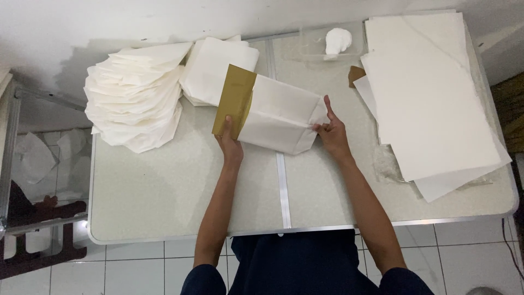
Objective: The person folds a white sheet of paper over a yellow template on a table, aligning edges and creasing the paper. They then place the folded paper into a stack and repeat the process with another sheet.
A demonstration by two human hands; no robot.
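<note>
While my left hand [230, 146] pins the gold band, fingers closed on it, my right hand [331, 133] pinches the folded corner of the white paper bag [275, 114] lying mid-counter [164, 186]. I judge the bottom fold is underway; creasing it flat needs firm pressure.

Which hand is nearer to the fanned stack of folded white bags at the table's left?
Left. The left hand holds the gold-banded end of the paper bag, just right of the fanned stack. The right hand pinches the bag's far end, farther away.
</note>
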